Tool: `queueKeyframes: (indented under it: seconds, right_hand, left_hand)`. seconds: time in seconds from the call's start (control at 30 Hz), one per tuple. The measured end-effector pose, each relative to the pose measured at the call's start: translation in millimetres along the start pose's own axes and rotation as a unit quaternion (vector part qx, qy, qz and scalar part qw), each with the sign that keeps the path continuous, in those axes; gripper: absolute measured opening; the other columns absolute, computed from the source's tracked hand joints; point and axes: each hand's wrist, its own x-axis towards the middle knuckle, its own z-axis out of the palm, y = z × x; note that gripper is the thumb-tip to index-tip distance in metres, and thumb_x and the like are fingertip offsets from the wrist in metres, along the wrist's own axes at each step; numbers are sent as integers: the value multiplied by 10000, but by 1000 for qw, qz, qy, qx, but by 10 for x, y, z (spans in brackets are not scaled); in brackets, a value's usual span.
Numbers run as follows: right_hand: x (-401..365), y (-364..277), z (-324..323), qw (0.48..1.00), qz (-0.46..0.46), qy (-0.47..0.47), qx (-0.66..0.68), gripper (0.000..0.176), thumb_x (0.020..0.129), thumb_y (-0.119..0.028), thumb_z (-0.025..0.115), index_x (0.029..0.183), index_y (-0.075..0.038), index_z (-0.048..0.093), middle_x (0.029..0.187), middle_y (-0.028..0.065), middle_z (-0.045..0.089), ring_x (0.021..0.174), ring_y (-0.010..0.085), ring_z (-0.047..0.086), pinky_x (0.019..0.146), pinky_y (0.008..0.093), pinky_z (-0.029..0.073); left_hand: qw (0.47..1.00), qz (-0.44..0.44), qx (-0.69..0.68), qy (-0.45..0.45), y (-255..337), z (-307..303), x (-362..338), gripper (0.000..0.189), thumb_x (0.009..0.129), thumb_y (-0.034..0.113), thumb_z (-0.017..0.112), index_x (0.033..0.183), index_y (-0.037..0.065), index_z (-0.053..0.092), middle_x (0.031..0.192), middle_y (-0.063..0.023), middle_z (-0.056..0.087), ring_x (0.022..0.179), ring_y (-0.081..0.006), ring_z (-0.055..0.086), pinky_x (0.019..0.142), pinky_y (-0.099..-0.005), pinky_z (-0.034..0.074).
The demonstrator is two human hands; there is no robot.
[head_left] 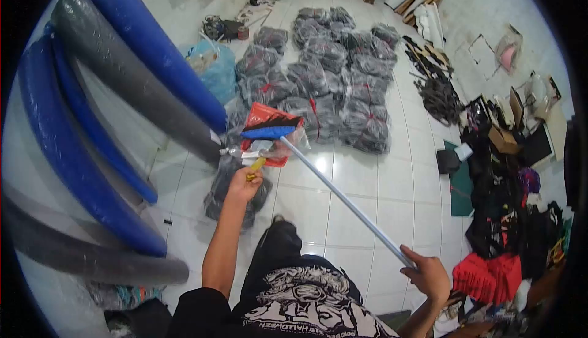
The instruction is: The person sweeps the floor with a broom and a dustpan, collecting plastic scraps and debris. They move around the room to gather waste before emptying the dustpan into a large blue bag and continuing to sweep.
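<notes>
My left hand [247, 184] is closed around the yellow grip of a red dustpan [264, 112], held out in front of me. Clear plastic and pale scraps [262, 147] lie in the pan. At the lower right, my right hand [430, 278] grips the upper end of a broom's light-blue pole [343, 194]. The pole slants up and left to the broom's blue head [269, 132], whose dark bristles overlap the dustpan. A dark wrapped bundle [229, 194] lies on the floor beneath my left hand, partly hidden by it.
Several plastic-wrapped grey bundles [318, 56] cover the white tiled floor [392, 185] ahead. Long blue rolls [153, 44] and grey rolls [135, 75] lean along the left. A light-blue bag [211, 65] stands behind them. Dark cloth heaps [496, 221] and a red cloth [490, 277] line the right.
</notes>
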Motion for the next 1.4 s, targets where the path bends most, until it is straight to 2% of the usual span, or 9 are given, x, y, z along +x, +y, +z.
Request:
queueKeyframes:
  seconds: [0.3,0.57,0.87,0.97,1.03,1.1,1.17,1.23,1.4]
  right_hand:
    - [2357,-1344,-1072,990,-110,32,-77,506,747,-190,677,1234,-186,539,761,179,632,705,365,607,641,430,474]
    - [5171,-2574,-1603,964,-247,38,-89,478,773,-197,648,1230,-149,513,733,156,634,677,356,608,613,443,471]
    - [7864,-4248,-1372,919,-390,9,64,431,827,-227,625,1217,-72,527,654,220,589,614,387,611,551,432,467]
    - [8653,-4680,-465,878,-430,-27,206,495,833,-262,636,1255,-43,501,633,215,586,540,306,619,521,377,462]
    - [8960,-4976,118,890,-333,-155,272,506,852,-276,624,1286,-56,485,569,116,563,466,168,542,465,312,424]
    - [9028,-5299,333,853,-216,-304,365,473,880,-262,595,1295,-64,484,553,14,502,461,76,457,432,259,382]
    - [9141,-5368,697,830,-191,-340,399,439,895,-222,575,1295,-65,488,557,-24,452,449,49,421,411,230,344]
    - [9225,-5364,823,789,-144,-402,443,438,893,-185,577,1302,-62,479,579,-21,463,445,52,410,402,224,337]
    - [9481,-5009,939,758,-59,-447,471,459,878,-128,591,1316,-72,467,615,-29,457,446,45,394,397,207,316]
  left_hand:
    - [997,28,-58,46,1904,1178,1915,428,742,-34,404,1137,-160,299,791,-125,416,592,-153,416,425,-210,321]
    - [975,203,-22,91,3778,2121,3853,257,717,-47,402,964,-93,349,785,-152,431,567,-169,430,408,-218,326]
    - [903,325,223,172,6071,3438,5115,143,741,-9,401,869,-65,432,737,-167,483,536,-210,480,374,-257,351]
    - [811,379,354,271,6408,3375,5786,81,760,20,419,816,-37,431,710,-142,479,551,-216,492,371,-250,361]
    - [768,388,404,309,6685,2761,6470,316,770,71,463,1033,-101,432,769,-206,552,632,-328,570,465,-347,466]
    - [548,406,546,486,6878,1937,7185,696,756,64,497,1346,-89,162,839,-239,577,677,-325,609,481,-393,489]
    - [446,391,621,512,6562,1595,7393,874,752,94,534,1378,-97,-46,919,-301,589,847,-377,620,706,-463,504]
    - [458,328,632,533,6387,1189,7593,854,749,80,536,1370,-113,-17,952,-367,550,911,-453,576,844,-481,449]
    - [489,293,625,533,5825,999,7573,840,749,32,510,1377,-104,-30,1032,-436,464,931,-497,546,841,-470,456]
